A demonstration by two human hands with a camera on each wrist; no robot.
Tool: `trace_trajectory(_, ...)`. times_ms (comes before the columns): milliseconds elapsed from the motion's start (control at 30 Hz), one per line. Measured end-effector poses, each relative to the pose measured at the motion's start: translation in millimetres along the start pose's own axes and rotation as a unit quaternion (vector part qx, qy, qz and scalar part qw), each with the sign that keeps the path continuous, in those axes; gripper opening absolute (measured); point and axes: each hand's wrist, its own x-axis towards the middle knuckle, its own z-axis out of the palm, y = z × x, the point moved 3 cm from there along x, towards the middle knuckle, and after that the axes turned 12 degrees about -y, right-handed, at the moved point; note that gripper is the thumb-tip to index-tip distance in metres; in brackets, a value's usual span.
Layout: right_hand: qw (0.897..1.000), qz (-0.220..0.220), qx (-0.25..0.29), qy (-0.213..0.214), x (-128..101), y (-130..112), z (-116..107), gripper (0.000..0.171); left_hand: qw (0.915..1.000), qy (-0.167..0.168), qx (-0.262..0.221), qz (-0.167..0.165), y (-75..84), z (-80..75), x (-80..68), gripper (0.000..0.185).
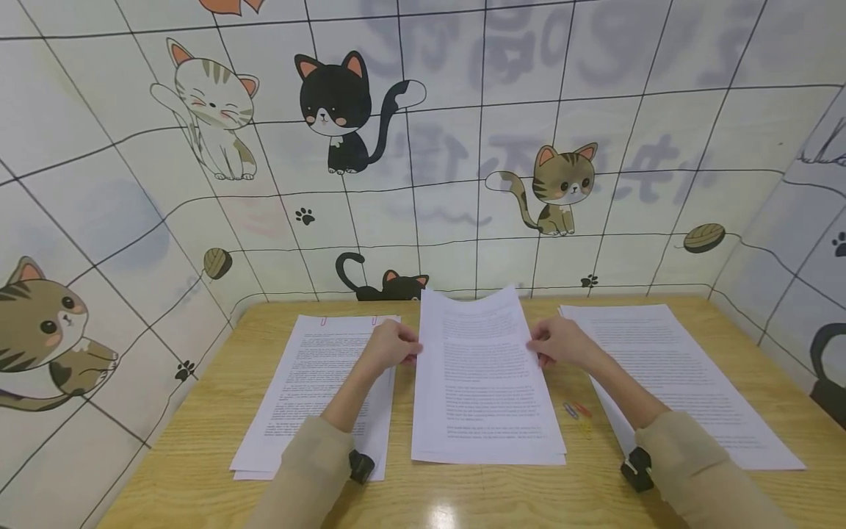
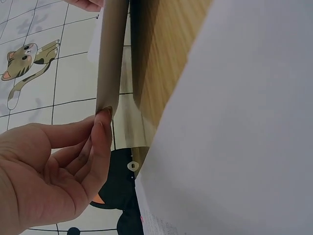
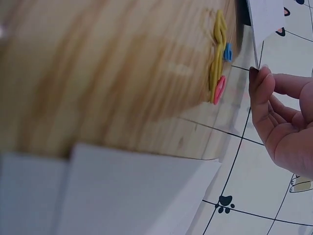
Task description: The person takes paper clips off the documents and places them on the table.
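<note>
A stack of printed sheets (image 1: 482, 382) stands in the middle of the wooden table (image 1: 198, 470), its near edge on the wood and its far end raised. My left hand (image 1: 405, 353) pinches the stack's left edge; in the left wrist view its fingertips (image 2: 103, 117) lie against the edge of the stack (image 2: 111, 54). At the opposite edge my right hand (image 1: 538, 353) pinches the sheets, with one fingertip (image 3: 259, 73) touching the paper (image 3: 264, 19) in the right wrist view.
A flat pile of sheets (image 1: 311, 389) with pink clips (image 1: 324, 321) at its top lies on the left, another pile (image 1: 674, 375) on the right. Loose coloured paper clips (image 1: 578, 415) lie between the middle and right piles. Cat-patterned walls enclose the table.
</note>
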Motion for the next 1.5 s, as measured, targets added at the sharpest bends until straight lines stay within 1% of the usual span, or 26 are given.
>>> trace_trajectory(167, 1.000, 0.015, 0.003, -0.006, 0.3, -0.2, 2.3, 0.012, 0.9998, -0.011, 0.013, -0.006, -3.1, 1.2, 3.1, 0.004)
trace_trajectory(300, 1.000, 0.017, -0.002, -0.006, 0.2, 0.0, 2.7, 0.012, 0.9998, -0.011, 0.018, -0.006, -5.4, 1.6, 5.0, 0.004)
trace_trajectory(433, 1.000, 0.026, 0.000, -0.009, 0.8, 0.4, 2.6, 0.012, 0.9997, -0.009, 0.019, -0.010, -6.1, 1.3, 5.2, 0.004)
trace_trajectory(500, 0.999, 0.037, 0.005, -0.009, 2.0, 1.9, 2.3, 0.012, 0.9994, -0.012, 0.029, -0.014, -6.0, 1.5, 4.6, 0.004)
trace_trajectory(700, 0.999, 0.049, 0.004, -0.010, 2.0, 3.8, 1.3, 0.013, 0.9971, -0.039, 0.057, -0.032, -5.8, 3.7, 3.4, 0.007)
trace_trajectory(967, 0.998, 0.059, -0.003, -0.003, -4.3, 5.4, -0.9, 0.019, 0.9957, -0.064, 0.054, -0.039, -4.6, 3.0, 1.8, 0.013)
trace_trajectory(1100, 0.998, 0.056, -0.007, 0.002, -6.7, 5.3, -2.9, 0.019, 0.9956, -0.070, 0.044, -0.042, -6.5, 0.3, 0.5, 0.017)
trace_trajectory(1167, 0.999, 0.053, -0.007, 0.007, -8.0, 4.1, -3.4, 0.019, 0.9958, -0.071, 0.038, -0.042, -7.1, -1.0, -0.5, 0.019)
trace_trajectory(1233, 0.999, 0.043, -0.021, 0.018, -9.7, 2.1, -5.2, 0.021, 0.9961, -0.071, 0.032, -0.041, -7.5, -2.3, -1.7, 0.021)
trace_trajectory(1400, 0.998, 0.019, -0.036, 0.057, -13.4, -5.0, -8.1, 0.027, 0.9976, -0.061, 0.016, -0.029, -9.7, -4.9, -4.4, 0.018)
trace_trajectory(1500, 0.997, 0.011, -0.029, 0.072, -14.8, -8.9, -7.8, 0.028, 0.9982, -0.054, 0.016, -0.021, -10.9, -7.0, -6.7, 0.018)
